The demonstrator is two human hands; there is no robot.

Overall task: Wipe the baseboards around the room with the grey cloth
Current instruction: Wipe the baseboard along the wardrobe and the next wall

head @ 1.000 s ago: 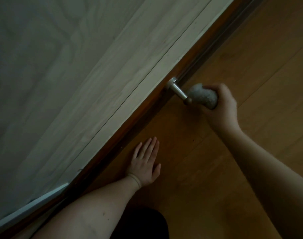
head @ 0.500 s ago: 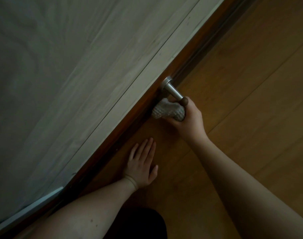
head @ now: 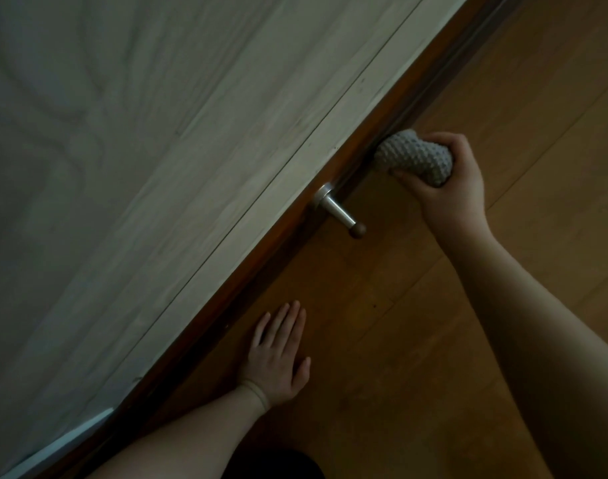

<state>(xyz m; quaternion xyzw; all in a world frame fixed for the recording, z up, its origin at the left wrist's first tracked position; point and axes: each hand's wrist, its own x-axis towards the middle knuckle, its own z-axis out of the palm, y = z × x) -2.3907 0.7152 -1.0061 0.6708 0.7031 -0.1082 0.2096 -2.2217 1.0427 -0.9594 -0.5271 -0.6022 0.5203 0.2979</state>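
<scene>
A dark brown baseboard (head: 247,281) runs diagonally from lower left to upper right, under a pale wood-grain wall. My right hand (head: 447,188) grips the bunched grey cloth (head: 413,157), whose far end presses against the baseboard, up and to the right of a metal door stop (head: 337,210). My left hand (head: 278,357) lies flat on the wooden floor, fingers spread, close to the baseboard.
The door stop juts out from the wall over the floor, with a dark rubber tip. The wooden plank floor (head: 434,340) fills the right side. A pale strip (head: 64,440) shows at the lower left edge of the wall. Dark clothing (head: 275,464) sits at the bottom.
My right hand carried the cloth from below the door stop to the baseboard above and right of it. The left hand stayed flat on the floor.
</scene>
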